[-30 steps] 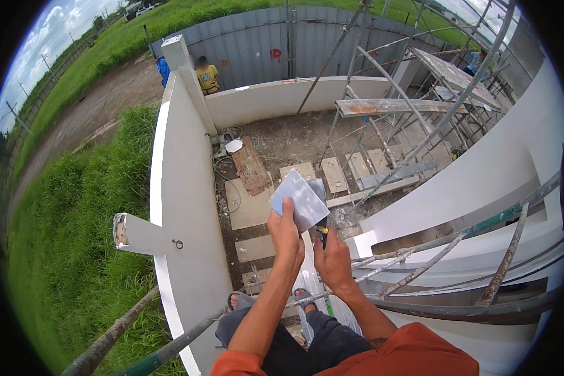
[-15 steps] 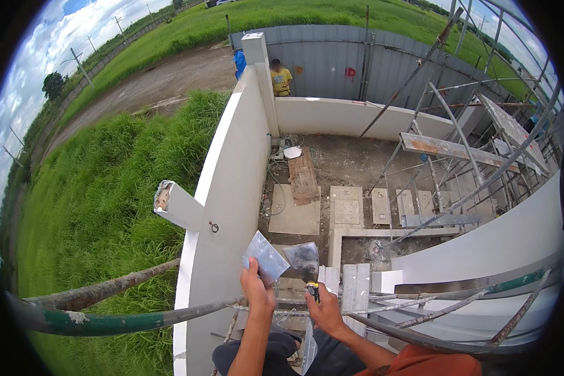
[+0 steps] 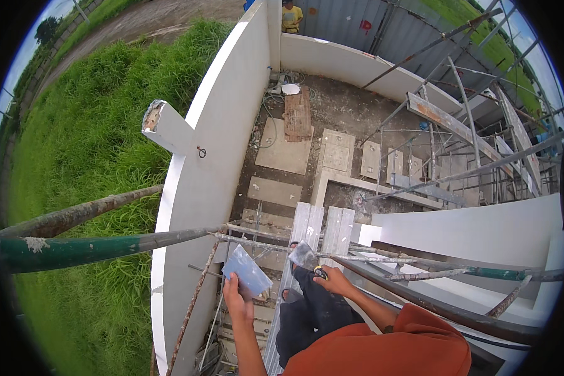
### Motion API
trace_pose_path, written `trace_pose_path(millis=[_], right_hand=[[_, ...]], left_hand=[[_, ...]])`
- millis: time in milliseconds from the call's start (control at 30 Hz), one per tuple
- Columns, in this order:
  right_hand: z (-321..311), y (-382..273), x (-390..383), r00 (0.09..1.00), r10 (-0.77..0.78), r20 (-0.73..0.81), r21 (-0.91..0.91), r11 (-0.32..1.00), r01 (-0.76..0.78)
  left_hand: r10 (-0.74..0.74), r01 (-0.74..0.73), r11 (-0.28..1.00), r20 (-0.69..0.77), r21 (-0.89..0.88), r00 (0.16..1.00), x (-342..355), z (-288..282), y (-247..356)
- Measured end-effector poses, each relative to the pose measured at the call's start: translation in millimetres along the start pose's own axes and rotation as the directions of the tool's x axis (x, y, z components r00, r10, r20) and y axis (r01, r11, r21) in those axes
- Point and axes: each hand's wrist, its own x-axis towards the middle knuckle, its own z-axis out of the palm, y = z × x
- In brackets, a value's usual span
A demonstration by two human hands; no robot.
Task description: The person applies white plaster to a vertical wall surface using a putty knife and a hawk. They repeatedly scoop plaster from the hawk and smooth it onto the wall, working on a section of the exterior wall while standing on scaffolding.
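Observation:
My left hand [image 3: 238, 301] grips a flat, rectangular grey-blue plate [image 3: 245, 271] by its lower left edge, with a pale smear near one corner. In my right hand [image 3: 336, 282] is a putty knife [image 3: 303, 255], its wide blade grey and smeared, its handle yellow and black. The blade points up and left toward the plate, with a gap between them. Both tools are held in front of my body, over the scaffold planks [image 3: 306, 220] where my dark-trousered legs are.
Scaffold rails, one green [image 3: 106, 250], cross on both sides. A white wall [image 3: 222, 125] runs along the left, tall grass [image 3: 100, 125] beyond it. Far below lie concrete slabs [image 3: 282, 147] and a wooden board [image 3: 297, 116]. More scaffolding stands right; a person in yellow [image 3: 291, 17] stands by the far wall.
My view has tipped downward, bringing more of my legs and the planks into sight. The plate and putty knife have moved further apart; both stay in my hands.

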Motion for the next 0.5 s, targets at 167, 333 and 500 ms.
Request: trace_pose_path(millis=[167,333,500], right_hand=[[8.3,47.2,-54.7,0.99,0.128,-0.057,-0.035,0.991,-0.13],[94.5,141.9,-109.7,0.913,-0.055,-0.405,-0.048,0.998,0.039],[110.1,83.0,-112.4,0.969,0.152,-0.194,0.284,0.954,-0.093]], left_hand=[[0.038,0.029,0.942,-0.193,0.333,0.98,-44.9,-141.7,-55.9],[-0.007,0.131,0.976,-0.581,0.171,0.814,-137.1,-217.3,-130.1],[0.231,-0.022,0.924,-0.51,0.382,0.828,-209.2,-247.5,-152.6]])
